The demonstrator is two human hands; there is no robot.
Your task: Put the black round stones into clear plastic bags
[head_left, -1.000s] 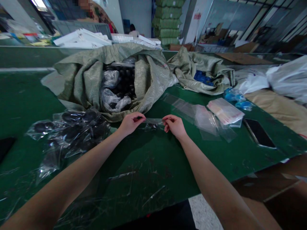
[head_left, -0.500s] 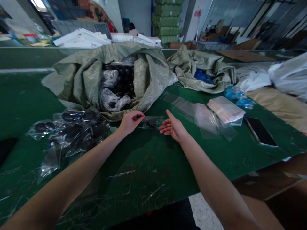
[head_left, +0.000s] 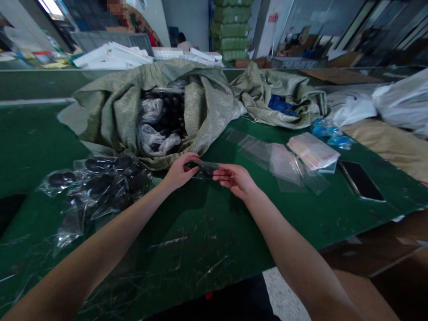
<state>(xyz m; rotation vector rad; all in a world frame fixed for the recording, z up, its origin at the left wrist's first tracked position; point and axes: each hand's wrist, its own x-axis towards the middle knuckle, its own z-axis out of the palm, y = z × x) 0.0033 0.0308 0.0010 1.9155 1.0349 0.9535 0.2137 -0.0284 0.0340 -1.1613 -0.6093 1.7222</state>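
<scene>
Both hands — left hand point(head_left: 179, 171), right hand point(head_left: 234, 180) — meet at a small clear bag point(head_left: 206, 168) before the sack point(head_left: 133, 107).

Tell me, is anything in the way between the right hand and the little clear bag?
No, nothing visible is in the way. The left hand pinches one end of the small clear bag, and the open right hand comes right up to its other end.

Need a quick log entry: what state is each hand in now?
Left hand: closed, pinching the small clear bag.
Right hand: open, fingers beside the bag's end.
</scene>
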